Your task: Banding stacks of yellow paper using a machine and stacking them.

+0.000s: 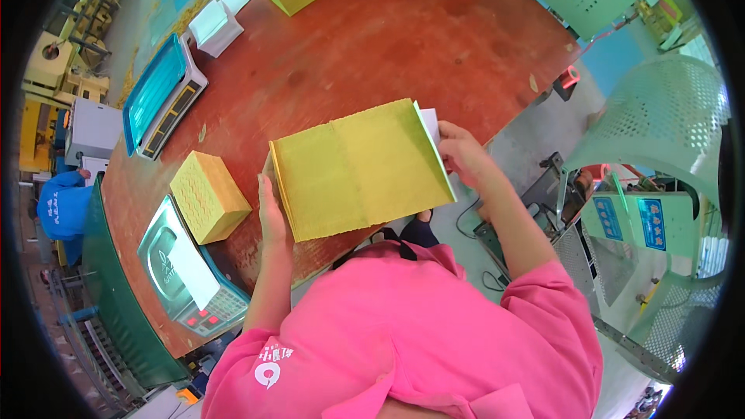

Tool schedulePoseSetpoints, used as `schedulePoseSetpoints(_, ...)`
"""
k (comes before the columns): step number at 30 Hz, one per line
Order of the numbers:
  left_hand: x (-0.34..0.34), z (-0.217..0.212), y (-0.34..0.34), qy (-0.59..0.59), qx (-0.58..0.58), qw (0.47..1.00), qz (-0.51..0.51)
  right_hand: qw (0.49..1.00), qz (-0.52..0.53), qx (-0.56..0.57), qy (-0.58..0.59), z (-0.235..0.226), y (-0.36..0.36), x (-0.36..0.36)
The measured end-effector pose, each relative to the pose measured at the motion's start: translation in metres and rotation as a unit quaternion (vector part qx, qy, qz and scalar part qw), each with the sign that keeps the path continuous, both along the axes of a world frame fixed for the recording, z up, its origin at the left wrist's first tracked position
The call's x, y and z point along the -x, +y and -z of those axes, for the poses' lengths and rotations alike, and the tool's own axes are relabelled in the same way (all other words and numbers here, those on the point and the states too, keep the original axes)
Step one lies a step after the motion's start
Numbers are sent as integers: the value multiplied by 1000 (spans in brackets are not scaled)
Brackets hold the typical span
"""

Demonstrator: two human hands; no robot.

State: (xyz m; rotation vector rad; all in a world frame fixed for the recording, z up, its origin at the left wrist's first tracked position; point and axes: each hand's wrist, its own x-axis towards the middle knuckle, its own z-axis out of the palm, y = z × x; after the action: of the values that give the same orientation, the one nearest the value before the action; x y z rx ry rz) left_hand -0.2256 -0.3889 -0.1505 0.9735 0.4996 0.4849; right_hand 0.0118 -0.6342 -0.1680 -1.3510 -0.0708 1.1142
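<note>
The yellow paper stack [349, 169] sits between the hands above the surface's [372, 39] near edge, long axis crosswise; left hand [273, 213] grips its left end, right hand [463, 154] holds white card [434, 146] against the other.

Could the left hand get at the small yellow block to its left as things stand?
Probably not just now: the left hand is busy at the yellow stack's left edge. Otherwise the way looks free, with the yellow block close by and nothing visible between.
</note>
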Motion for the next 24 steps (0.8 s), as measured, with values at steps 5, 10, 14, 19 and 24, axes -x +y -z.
schedulePoseSetpoints(5, -1, 5, -1, 66, -109, 992, -2, 990, 88, -11, -109, 13, 10, 23)
schedulePoseSetpoints(10, -2, 14, -5, 91, -32, 995, -37, 941, 176, -32, -287, 42, 14, 42)
schedulePoseSetpoints(14, -5, -2, -16, 95, 49, 994, -33, 952, 170, -27, -254, 22, 9, 53)
schedulePoseSetpoints(19, -8, -7, -19, 104, 67, 992, -38, 985, 150, -82, -15, -20, 1, 54)
schedulePoseSetpoints(24, -9, -13, -20, 108, 53, 992, -35, 988, 87, -98, -87, -27, -3, 46)
